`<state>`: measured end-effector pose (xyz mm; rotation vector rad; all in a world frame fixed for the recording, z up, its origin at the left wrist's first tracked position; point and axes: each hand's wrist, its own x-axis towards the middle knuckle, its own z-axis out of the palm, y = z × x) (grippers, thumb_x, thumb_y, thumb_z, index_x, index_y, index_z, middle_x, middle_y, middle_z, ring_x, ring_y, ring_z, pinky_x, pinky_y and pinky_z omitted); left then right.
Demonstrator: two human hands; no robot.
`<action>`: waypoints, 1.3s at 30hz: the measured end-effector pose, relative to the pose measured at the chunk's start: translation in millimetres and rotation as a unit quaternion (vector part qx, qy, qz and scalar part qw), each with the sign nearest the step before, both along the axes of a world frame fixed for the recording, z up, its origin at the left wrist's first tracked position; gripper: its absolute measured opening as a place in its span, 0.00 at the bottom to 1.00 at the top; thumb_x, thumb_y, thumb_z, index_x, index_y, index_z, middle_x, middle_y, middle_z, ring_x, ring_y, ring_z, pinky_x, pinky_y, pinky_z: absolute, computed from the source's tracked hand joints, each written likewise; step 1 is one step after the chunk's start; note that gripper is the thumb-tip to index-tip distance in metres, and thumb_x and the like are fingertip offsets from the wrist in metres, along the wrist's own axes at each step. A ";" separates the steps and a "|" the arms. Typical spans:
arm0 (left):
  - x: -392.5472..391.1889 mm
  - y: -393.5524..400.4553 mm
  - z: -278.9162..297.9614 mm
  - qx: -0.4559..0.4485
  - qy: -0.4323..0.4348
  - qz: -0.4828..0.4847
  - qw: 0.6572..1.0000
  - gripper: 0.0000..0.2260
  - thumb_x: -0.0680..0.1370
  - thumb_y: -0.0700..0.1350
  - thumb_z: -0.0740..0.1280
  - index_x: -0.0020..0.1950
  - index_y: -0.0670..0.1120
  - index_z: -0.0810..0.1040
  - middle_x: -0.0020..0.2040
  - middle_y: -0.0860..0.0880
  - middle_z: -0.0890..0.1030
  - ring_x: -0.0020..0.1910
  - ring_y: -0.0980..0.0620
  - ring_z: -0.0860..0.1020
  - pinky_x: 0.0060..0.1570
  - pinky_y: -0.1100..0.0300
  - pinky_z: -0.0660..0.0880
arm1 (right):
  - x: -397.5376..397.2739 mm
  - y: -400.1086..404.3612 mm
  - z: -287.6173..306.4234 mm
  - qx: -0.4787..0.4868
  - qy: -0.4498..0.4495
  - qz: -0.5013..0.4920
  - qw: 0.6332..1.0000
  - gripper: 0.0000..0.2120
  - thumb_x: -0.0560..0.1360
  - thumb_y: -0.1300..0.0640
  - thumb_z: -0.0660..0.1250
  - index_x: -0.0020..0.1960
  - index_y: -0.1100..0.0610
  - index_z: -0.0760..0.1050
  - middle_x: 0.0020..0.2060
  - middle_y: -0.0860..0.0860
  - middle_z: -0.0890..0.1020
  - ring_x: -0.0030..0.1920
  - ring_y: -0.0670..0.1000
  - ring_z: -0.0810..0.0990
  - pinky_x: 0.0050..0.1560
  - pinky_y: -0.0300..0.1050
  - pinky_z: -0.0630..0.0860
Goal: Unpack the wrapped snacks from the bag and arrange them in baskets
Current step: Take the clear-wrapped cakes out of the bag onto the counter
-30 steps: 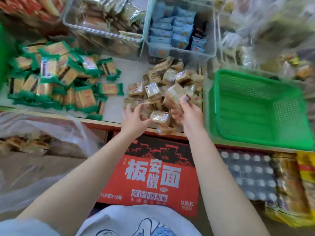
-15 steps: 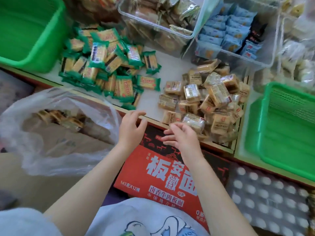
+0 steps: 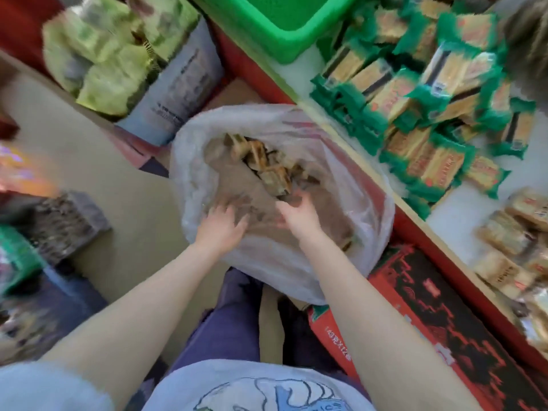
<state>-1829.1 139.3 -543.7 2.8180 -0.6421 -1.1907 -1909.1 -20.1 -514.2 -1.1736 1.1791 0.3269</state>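
Desk (image 3: 462,209) along right of frame, carries unpacked piles: green-wrapped snacks (image 3: 415,93) upper right, brown-wrapped snacks (image 3: 510,232) right edge; green basket (image 3: 275,22) top centre, contents not visible; clear bag (image 3: 225,161) at centre, on floor beside desk, few wrapped snacks (image 3: 267,164) left inside; step: unpacking, both hands reaching into bag mouth; left hand (image 3: 221,225) fingers spread, holds nothing; right hand (image 3: 299,212) fingers loosely curved, just short of snacks, grip blurred, seems empty; next: scoop remaining snacks with 2 hands, lift to desk.

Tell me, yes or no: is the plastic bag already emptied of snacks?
No: brown wrapped snacks lie inside the open plastic bag, just beyond the left hand and right hand reaching into it.
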 end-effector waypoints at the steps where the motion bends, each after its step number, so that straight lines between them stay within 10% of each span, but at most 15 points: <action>1: 6.3 8.2 -6.8 0.010 0.016 -0.029 0.999 0.27 0.84 0.60 0.53 0.80 0.48 0.60 0.81 0.43 0.56 0.78 0.41 0.59 0.74 0.46 0.56 | 13.3 2.4 -16.0 -0.025 0.020 -0.012 0.999 0.27 0.77 0.57 0.70 0.71 0.55 0.64 0.58 0.54 0.79 0.55 0.57 0.81 0.59 0.58 0.79; 8: 8.7 31.9 -23.0 -0.028 0.038 -0.071 0.996 0.29 0.84 0.62 0.51 0.81 0.50 0.56 0.83 0.46 0.46 0.81 0.47 0.45 0.77 0.51 0.46 | 40.1 -3.3 -115.8 -0.110 0.073 -0.021 0.991 0.29 0.69 0.50 0.77 0.65 0.51 0.70 0.60 0.54 0.81 0.59 0.61 0.81 0.61 0.62 0.78; 13: 14.4 29.2 -18.1 -0.028 0.082 -0.033 0.996 0.29 0.83 0.62 0.51 0.81 0.50 0.59 0.83 0.45 0.47 0.81 0.46 0.46 0.77 0.48 0.46 | 45.1 5.0 -56.9 -0.128 0.065 0.010 0.990 0.26 0.65 0.37 0.75 0.56 0.51 0.76 0.53 0.52 0.83 0.53 0.56 0.83 0.58 0.59 0.80; 16: 22.5 16.6 1.8 -0.022 0.131 0.053 0.990 0.28 0.84 0.62 0.49 0.74 0.46 0.70 0.78 0.39 0.63 0.76 0.41 0.62 0.72 0.48 0.61 | 28.8 3.8 -9.7 -0.102 0.031 -0.007 0.994 0.21 0.74 0.41 0.72 0.60 0.54 0.77 0.51 0.50 0.84 0.45 0.50 0.84 0.50 0.53 0.83; 23: -4.4 -77.7 96.3 -0.300 0.273 0.345 0.847 0.15 0.80 0.57 0.66 0.58 0.47 0.79 0.55 0.49 0.83 0.48 0.54 0.82 0.51 0.59 0.79 | -48.8 -31.8 90.6 -0.084 -0.097 -0.016 0.992 0.09 0.81 0.48 0.66 0.53 0.51 0.82 0.43 0.48 0.86 0.43 0.49 0.83 0.46 0.46 0.78; 32: -167.3 -244.8 155.1 -0.342 0.228 0.086 0.907 0.20 0.68 0.62 0.75 0.44 0.47 0.77 0.42 0.45 0.82 0.45 0.46 0.83 0.49 0.50 0.82 | -236.5 -122.5 153.6 -0.427 -0.008 0.074 0.901 0.28 0.78 0.49 0.69 0.75 0.51 0.64 0.65 0.48 0.70 0.64 0.49 0.71 0.58 0.43 0.70; 36: -259.4 -306.0 149.1 -0.369 0.274 0.009 0.888 0.20 0.73 0.64 0.71 0.57 0.52 0.80 0.55 0.47 0.84 0.54 0.49 0.82 0.59 0.44 0.78 | -325.2 -174.7 162.1 -0.501 0.050 -0.034 0.863 0.22 0.76 0.55 0.70 0.67 0.57 0.68 0.61 0.54 0.74 0.60 0.55 0.74 0.59 0.49 0.73; 39: -298.5 -325.9 132.8 -0.320 0.096 -0.183 0.924 0.27 0.81 0.58 0.64 0.78 0.52 0.64 0.79 0.45 0.63 0.76 0.45 0.63 0.75 0.46 0.61 | -373.0 -217.8 163.2 -0.564 0.103 -0.112 0.812 0.17 0.77 0.56 0.71 0.62 0.60 0.70 0.55 0.55 0.76 0.53 0.53 0.73 0.51 0.43 0.69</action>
